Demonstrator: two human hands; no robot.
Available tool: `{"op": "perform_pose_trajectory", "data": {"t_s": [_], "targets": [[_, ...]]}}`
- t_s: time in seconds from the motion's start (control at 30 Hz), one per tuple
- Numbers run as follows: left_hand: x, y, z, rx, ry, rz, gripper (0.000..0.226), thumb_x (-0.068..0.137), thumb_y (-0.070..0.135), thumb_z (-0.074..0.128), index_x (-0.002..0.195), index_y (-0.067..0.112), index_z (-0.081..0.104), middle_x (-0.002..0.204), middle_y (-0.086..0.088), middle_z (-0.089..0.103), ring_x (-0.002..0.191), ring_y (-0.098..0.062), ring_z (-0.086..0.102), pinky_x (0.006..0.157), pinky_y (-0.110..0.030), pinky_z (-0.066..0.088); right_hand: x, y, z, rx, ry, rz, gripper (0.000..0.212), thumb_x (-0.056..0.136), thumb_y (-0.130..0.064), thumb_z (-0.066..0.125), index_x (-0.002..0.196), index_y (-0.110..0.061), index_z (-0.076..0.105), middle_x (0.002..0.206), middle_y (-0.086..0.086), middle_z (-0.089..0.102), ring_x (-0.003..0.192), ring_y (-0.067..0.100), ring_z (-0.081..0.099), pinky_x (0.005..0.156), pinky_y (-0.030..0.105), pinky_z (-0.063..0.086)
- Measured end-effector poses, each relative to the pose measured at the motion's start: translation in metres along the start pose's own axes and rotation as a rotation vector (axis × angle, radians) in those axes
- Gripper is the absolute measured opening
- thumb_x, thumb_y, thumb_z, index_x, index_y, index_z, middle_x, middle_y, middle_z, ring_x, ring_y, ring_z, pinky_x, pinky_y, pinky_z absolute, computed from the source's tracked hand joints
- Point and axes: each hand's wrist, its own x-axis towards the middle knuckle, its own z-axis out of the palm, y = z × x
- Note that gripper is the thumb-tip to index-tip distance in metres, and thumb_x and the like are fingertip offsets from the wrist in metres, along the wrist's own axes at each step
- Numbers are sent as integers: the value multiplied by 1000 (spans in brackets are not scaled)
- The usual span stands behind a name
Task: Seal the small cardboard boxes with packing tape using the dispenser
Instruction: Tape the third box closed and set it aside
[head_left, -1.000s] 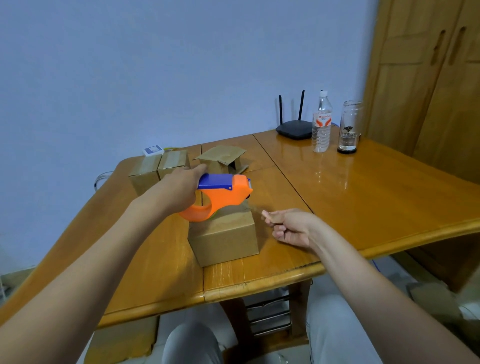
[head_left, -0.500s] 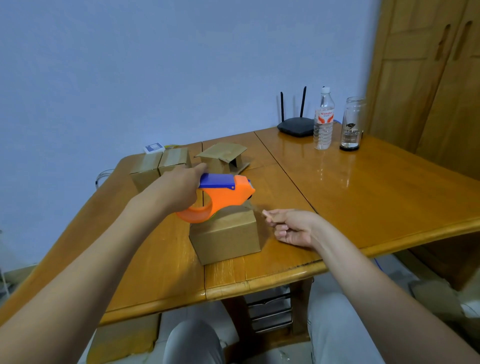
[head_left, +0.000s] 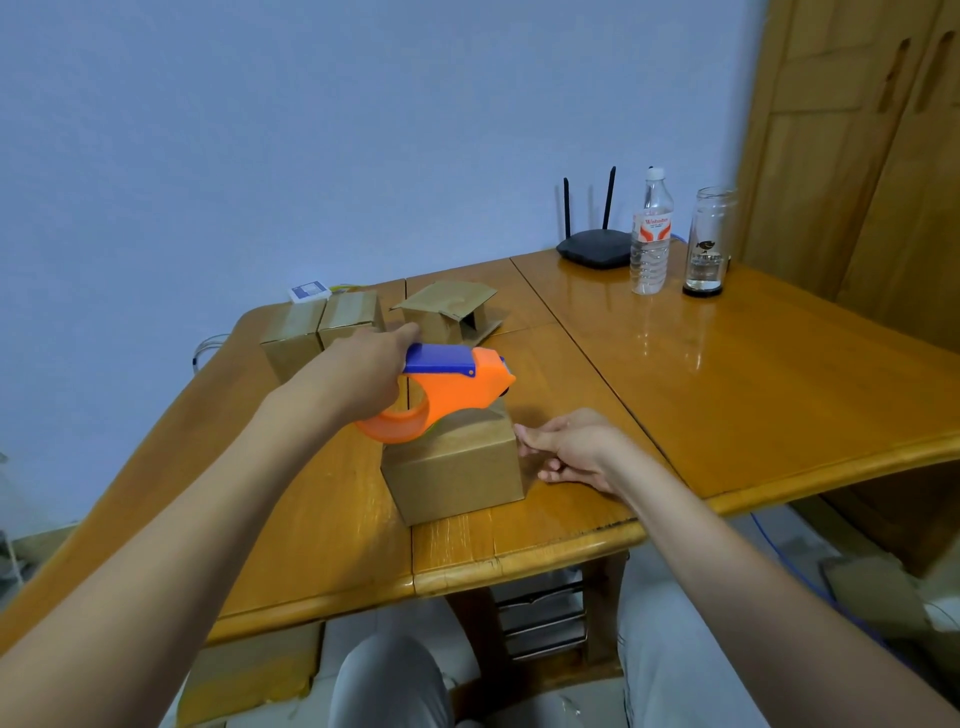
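A small closed cardboard box (head_left: 457, 473) sits near the front edge of the wooden table (head_left: 753, 395). My left hand (head_left: 363, 374) grips the orange and blue tape dispenser (head_left: 447, 387), which rests on the box's top with its nose at the far right corner. My right hand (head_left: 571, 447) lies against the box's right side, fingertips at its upper right edge, fingers curled; a tape end there is too faint to make out. Two closed boxes (head_left: 322, 327) stand at the back left. A box with raised flaps (head_left: 449, 309) stands behind the dispenser.
A black router (head_left: 595, 247), a plastic water bottle (head_left: 650, 234) and a glass jar (head_left: 707, 244) stand at the table's far side. A small white and blue pack (head_left: 309, 292) lies behind the boxes. A wooden wardrobe (head_left: 857, 156) fills the right. Cardboard lies on the floor.
My right hand has moved left, from a little off the box to touching its right side. The dispenser stays on the box's top; the view has shifted slightly.
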Motion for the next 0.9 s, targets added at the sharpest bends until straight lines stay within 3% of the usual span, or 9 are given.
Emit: {"op": "perform_pose_trajectory", "data": {"t_s": [0.1, 0.23, 0.43, 0.53, 0.6, 0.67, 0.77, 0.83, 0.9], "targets": [[0, -1, 0, 0, -10, 1, 44, 87, -5, 40, 121, 22, 46, 99, -9, 58, 83, -26, 55, 57, -31, 34, -1, -3, 2, -47, 34, 6, 38, 85, -35, 78, 103, -3, 70, 77, 7, 75, 51, 9, 58, 57, 22, 60], [-1, 2, -2, 6, -20, 6, 43, 87, -6, 40, 120, 21, 45, 97, -9, 57, 82, -25, 53, 55, -29, 31, -3, -2, 5, -108, 60, 26, 34, 87, -37, 75, 95, -5, 70, 67, 4, 64, 50, 10, 61, 49, 18, 52], [0, -1, -2, -11, -23, 2, 43, 86, -6, 38, 119, 21, 46, 94, -8, 56, 79, -26, 54, 54, -30, 31, -7, -1, 7, -148, 27, 75, 15, 91, -20, 74, 99, -8, 69, 65, 3, 62, 46, 9, 56, 59, 21, 50], [-1, 2, -4, -2, -16, 6, 45, 87, -7, 39, 122, 20, 46, 87, -4, 53, 74, -20, 50, 53, -28, 29, -9, -2, 12, -153, 213, -63, 5, 96, -13, 66, 99, -14, 70, 85, 5, 70, 51, 12, 61, 52, 21, 53], [-1, 4, -5, 7, -14, 10, 47, 87, -7, 39, 125, 20, 45, 80, 0, 47, 68, -15, 45, 51, -27, 28, -11, -2, 16, -122, 402, -235, 22, 99, -7, 57, 95, -23, 72, 99, 3, 74, 69, 13, 71, 65, 25, 58], [-1, 5, -6, 10, -14, 16, 48, 87, -8, 39, 126, 19, 46, 77, 3, 44, 66, -11, 42, 51, -27, 28, -17, -7, 22, -169, 394, -348, 27, 96, -7, 55, 96, -22, 78, 102, -1, 75, 86, 14, 72, 79, 28, 58], [-2, 6, -7, 4, -13, 26, 48, 87, -8, 39, 127, 18, 46, 75, 3, 42, 64, -10, 40, 51, -27, 27, -30, -11, 29, -455, 281, -366, 30, 94, -10, 52, 99, -20, 80, 92, -6, 69, 87, 18, 64, 67, 22, 44], [-3, 8, -8, 1, -5, 25, 47, 87, -8, 39, 126, 18, 46, 74, 3, 41, 64, -10, 39, 50, -26, 25, -36, -7, 30, -609, 244, -355, 32, 90, -5, 47, 77, -13, 75, 71, 1, 59, 72, 25, 53, 52, 25, 34], [-4, 9, -8, -9, 1, 27, 47, 87, -8, 39, 125, 18, 46, 74, 3, 42, 64, -10, 39, 50, -26, 25, -36, 0, 30, -683, 211, -343, 29, 90, -4, 45, 74, -4, 69, 68, 5, 55, 70, 26, 49, 49, 27, 31]]}}
